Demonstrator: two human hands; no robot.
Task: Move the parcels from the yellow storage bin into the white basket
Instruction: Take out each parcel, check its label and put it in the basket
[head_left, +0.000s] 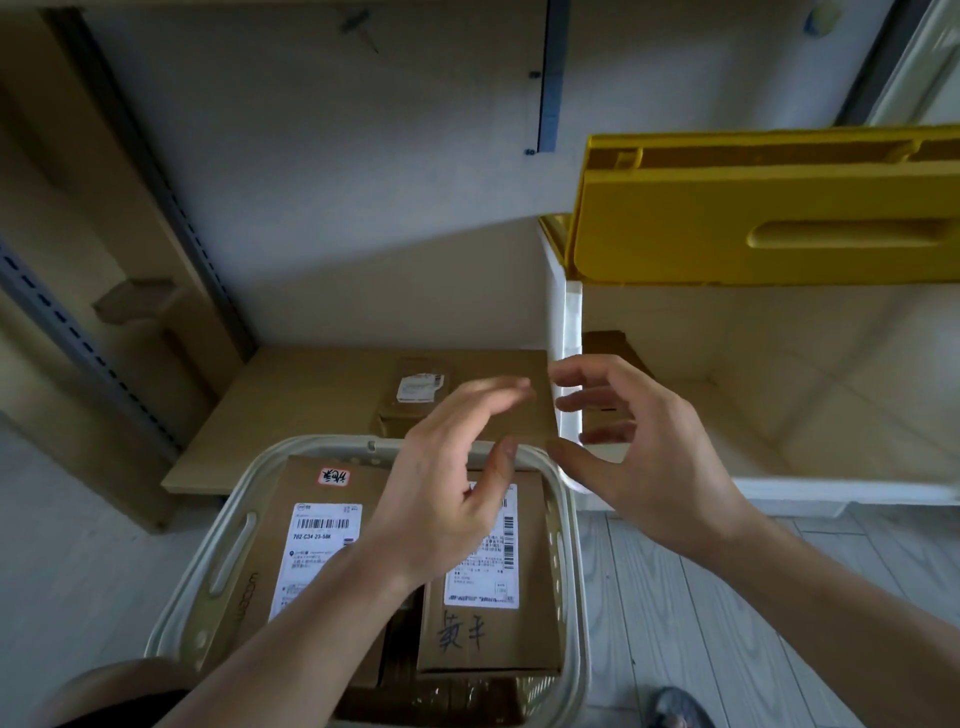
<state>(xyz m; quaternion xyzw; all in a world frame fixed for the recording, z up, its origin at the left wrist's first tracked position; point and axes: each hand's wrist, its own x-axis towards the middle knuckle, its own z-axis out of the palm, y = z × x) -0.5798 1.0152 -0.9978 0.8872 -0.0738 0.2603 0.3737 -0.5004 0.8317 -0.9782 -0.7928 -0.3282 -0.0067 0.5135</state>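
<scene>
White basket (228, 525), near centre: holds two labelled cardboard parcels, one left (306, 525), one right (493, 618). Yellow storage bin (727, 228), far right, front flap raised; one brown parcel (605, 345) partly visible inside. Left hand (447, 499) and right hand (644, 457): both above the basket's far rim, fingers spread, gripping nothing.

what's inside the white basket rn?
White basket holds at least two labelled cardboard parcels, left and right. The left hand and forearm cover their middle; anything beneath can't be seen.
</scene>
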